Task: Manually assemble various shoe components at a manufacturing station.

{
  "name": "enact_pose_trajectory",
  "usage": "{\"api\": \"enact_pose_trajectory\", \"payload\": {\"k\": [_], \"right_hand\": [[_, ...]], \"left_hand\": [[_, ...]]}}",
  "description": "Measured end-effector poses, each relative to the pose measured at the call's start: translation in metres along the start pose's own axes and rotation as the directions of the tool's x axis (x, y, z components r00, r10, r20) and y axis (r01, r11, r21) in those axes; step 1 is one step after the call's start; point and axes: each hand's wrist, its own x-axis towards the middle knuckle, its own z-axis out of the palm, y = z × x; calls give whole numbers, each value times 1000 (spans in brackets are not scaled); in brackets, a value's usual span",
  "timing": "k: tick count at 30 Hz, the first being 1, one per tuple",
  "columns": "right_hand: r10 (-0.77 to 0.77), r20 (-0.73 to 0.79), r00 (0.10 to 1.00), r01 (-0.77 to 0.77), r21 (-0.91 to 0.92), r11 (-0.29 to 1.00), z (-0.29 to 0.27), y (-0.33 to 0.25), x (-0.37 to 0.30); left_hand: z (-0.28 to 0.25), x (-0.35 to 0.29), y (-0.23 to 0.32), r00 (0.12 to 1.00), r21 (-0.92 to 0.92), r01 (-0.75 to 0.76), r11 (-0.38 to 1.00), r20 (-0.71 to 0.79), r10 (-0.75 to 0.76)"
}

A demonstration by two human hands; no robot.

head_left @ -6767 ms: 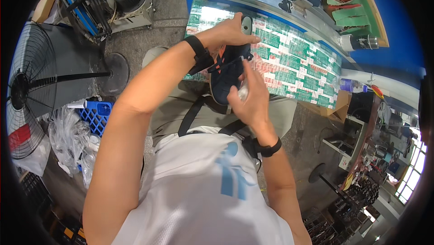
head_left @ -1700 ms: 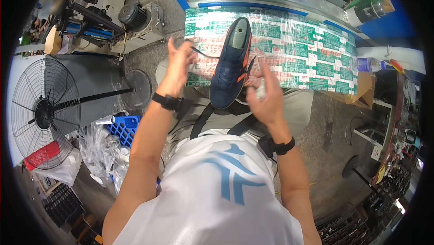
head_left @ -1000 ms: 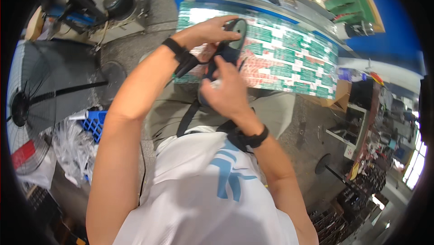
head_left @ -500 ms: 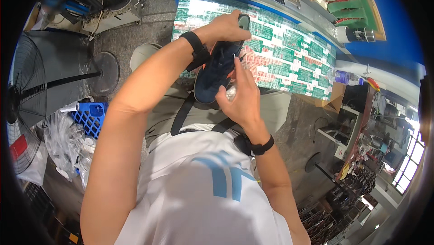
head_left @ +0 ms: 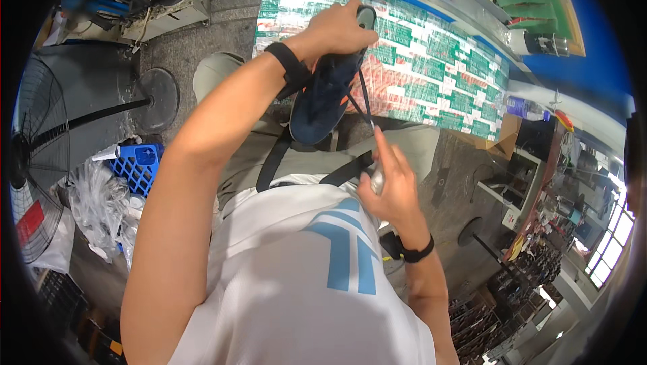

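Note:
A dark navy shoe (head_left: 315, 110) with orange marks at its side is held at a slant over my lap, toe toward me. My left hand (head_left: 339, 31) is closed round its heel end and opening, and hides part of it. From the shoe's side a dark lace (head_left: 364, 88) runs out taut in a loop toward my right hand (head_left: 397, 186). That hand is closed on a slim hooked tool (head_left: 378, 177) with a pale handle, largely covered by the fingers. The lace loop meets the tool's thin tip just beyond my forefinger.
A table surface (head_left: 431, 78) wrapped in green, white and red printed tape lies beyond the shoe, with a metal rail behind it. A standing fan (head_left: 40, 142), a blue crate (head_left: 135, 171) and clear plastic bags (head_left: 98, 206) are at left. A bottle (head_left: 528, 109) lies at right.
My right hand has moved away from the shoe, to the right and toward me, drawing the lace out into a loop. My left hand still grips the shoe and has shifted slightly.

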Motion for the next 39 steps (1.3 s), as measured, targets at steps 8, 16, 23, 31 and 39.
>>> {"api": "enact_pose_trajectory", "payload": {"k": [8,16,23,31,39], "right_hand": [[-404,-247,881,381,-137,914,53,-17,92],[-373,-252,893,298,-288,910,68,-24,97],[-253,-261,932,212,-175,961,66,-43,102],[-238,-91,967,250,161,955,42,-35,85],[-252,-62,966,259,142,955,35,-23,51]], "left_hand": [[3,4,-8,997,-8,-4,1000,72,4],[2,-1,-5,998,23,35,999,53,-36],[-2,-5,9,993,81,50,995,101,-58],[5,-3,9,997,171,63,983,28,-69],[5,-1,6,995,159,57,986,74,-69]]}}
